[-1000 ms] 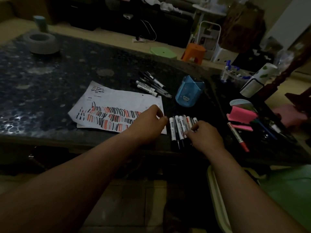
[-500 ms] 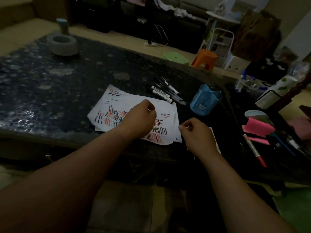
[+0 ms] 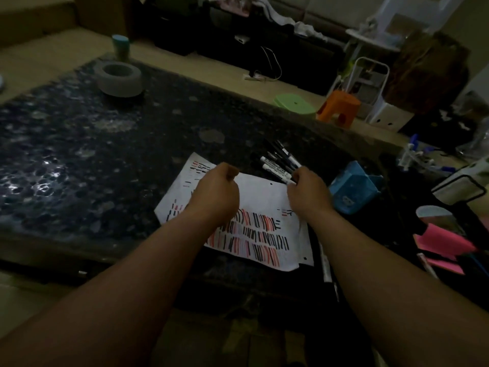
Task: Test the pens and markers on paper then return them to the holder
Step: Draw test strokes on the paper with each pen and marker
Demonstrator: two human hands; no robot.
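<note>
The white paper [image 3: 267, 200], covered with red and black test strokes, lies near the table's front edge. My left hand [image 3: 217, 193] is curled over its far edge and pinches it. My right hand [image 3: 308, 193] pinches the paper's far right corner, with its fingertips right against the near ends of a pile of black-and-white markers [image 3: 277, 161]. The blue holder [image 3: 353, 189] lies tipped on its side just right of my right hand. More markers [image 3: 326, 263] stick out from under the paper's right edge, mostly hidden.
The dark speckled table [image 3: 79, 160] carries a grey tape roll [image 3: 120, 79] at the far left. Pink sticky notes [image 3: 442, 241] and a white bottle [image 3: 460, 185] crowd the right side. An orange stool [image 3: 340, 107] and a green lid [image 3: 293, 103] stand on the floor beyond.
The paper has slid right over the row of markers that lay beside it. Both hands moved from that row to the paper's far edge.
</note>
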